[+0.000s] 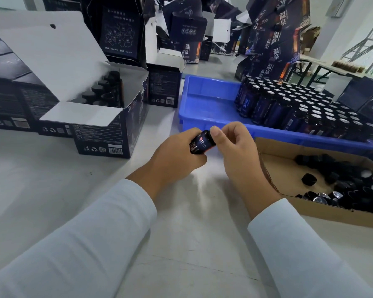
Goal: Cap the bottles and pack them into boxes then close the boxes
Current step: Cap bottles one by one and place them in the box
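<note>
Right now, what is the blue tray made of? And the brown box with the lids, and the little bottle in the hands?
The blue tray looks like moulded plastic: smooth, glossy, with a rounded rim. The brown box looks like corrugated cardboard: matte, with raw cut edges. The bottle held by the left hand and right hand is dark and shiny with a printed label; glass or plastic, I cannot tell.
</note>
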